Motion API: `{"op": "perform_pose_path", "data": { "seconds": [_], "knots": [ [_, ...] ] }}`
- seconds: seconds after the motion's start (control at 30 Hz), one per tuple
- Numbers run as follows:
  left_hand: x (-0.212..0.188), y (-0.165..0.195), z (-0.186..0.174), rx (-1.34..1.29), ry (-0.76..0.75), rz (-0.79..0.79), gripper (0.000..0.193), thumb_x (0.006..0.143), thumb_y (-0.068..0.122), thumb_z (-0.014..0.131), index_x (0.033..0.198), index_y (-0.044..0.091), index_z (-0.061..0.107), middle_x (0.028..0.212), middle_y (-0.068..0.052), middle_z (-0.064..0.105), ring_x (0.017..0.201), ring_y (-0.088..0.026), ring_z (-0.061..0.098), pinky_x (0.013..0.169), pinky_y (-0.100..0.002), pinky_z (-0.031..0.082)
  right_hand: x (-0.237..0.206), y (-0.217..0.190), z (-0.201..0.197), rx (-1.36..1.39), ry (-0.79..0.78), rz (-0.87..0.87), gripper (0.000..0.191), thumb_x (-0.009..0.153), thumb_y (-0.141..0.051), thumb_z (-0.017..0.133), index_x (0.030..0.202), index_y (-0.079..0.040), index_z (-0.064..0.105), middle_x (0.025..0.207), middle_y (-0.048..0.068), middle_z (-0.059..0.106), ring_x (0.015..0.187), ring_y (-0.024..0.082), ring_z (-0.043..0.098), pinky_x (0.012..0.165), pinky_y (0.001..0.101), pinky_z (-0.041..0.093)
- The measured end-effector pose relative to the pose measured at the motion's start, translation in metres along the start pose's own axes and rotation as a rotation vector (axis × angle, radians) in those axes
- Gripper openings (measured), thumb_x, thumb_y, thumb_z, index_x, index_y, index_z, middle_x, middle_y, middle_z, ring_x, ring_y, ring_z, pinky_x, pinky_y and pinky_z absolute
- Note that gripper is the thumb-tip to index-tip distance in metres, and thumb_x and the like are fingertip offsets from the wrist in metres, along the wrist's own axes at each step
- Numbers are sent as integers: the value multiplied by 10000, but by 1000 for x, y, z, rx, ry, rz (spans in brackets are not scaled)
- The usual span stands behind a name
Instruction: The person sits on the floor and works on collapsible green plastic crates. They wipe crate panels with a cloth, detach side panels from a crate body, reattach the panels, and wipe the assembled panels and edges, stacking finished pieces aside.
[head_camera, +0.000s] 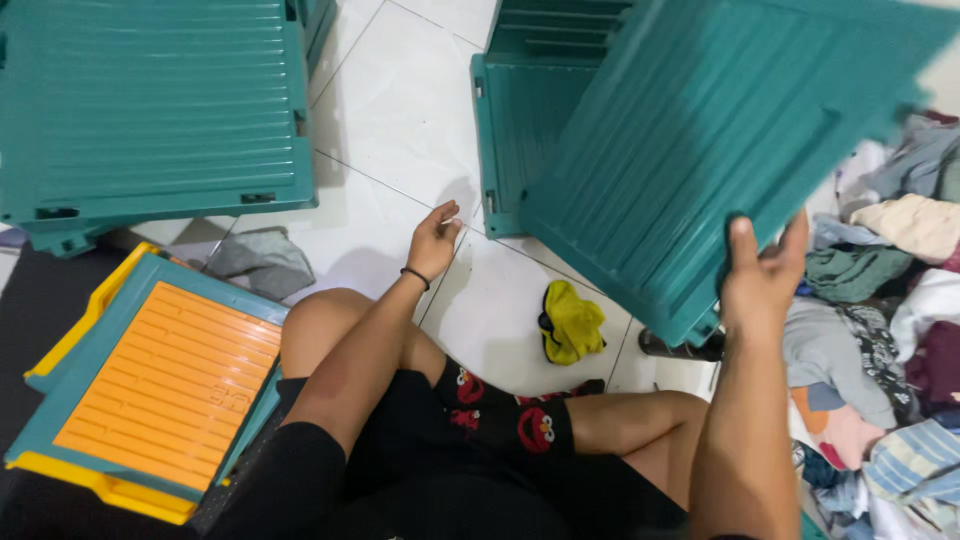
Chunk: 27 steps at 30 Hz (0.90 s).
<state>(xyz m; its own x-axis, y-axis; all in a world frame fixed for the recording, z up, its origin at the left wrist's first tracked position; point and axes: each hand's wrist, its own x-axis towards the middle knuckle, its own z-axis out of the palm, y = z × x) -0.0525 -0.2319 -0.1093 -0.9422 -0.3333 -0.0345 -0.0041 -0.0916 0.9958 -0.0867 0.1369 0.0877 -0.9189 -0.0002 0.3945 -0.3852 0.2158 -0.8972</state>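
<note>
Floor (400, 110) of white glazed tiles carries a stack of flat teal ribbed plastic panels (150, 100) at the upper left, an orange-and-teal plastic panel with yellow edges (165, 385) at the lower left, a teal plastic frame section (525, 120) at the top middle, and a heap of mixed clothes (880, 330) along the right. Lifted and tilted above the tiles, the large teal ribbed plastic panel (700, 140) is gripped at its lower corner by the right hand (762, 280), thumb on the near face and fingers wrapped behind. The left hand (433, 242) hangs loosely open and holds nothing, near a crumpled grey cloth (262, 262) and a small yellow cloth bundle (572, 322).
</note>
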Motion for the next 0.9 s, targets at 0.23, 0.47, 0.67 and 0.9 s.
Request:
{"op": "perform_pose_path", "data": {
  "seconds": [0.23,0.47,0.67,0.9],
  "knots": [
    [-17,4,37,167,-279,203,1024,749,106,858,1568,66,243,1530,-198,428,1269,-324,532,1004,-388,473,37,-11,65,-201,-195,96,601,1004,-91,694,1508,5,382,1420,161,563,1291,220,557,1079,326,488],
    [-50,15,55,569,-219,513,794,752,81,830,1486,93,527,1531,-206,520,1250,-386,623,1013,-418,548,56,-12,131,-3,-323,162,569,1031,-188,696,1484,-11,402,1331,169,626,1209,216,610,1001,344,550],
    [-60,-14,62,562,-124,678,464,940,72,737,1384,27,610,1421,-180,634,1134,-337,722,905,-379,622,93,-6,147,30,-332,333,615,979,-246,705,1477,-42,407,1121,146,676,949,182,696,776,334,618],
    [-46,-19,52,500,-104,558,553,882,58,718,1415,25,576,1391,-201,657,1173,-342,697,930,-382,609,121,21,178,-78,-331,377,650,945,-306,726,1478,-46,461,1112,125,680,943,179,713,795,326,629]
  ]
}}
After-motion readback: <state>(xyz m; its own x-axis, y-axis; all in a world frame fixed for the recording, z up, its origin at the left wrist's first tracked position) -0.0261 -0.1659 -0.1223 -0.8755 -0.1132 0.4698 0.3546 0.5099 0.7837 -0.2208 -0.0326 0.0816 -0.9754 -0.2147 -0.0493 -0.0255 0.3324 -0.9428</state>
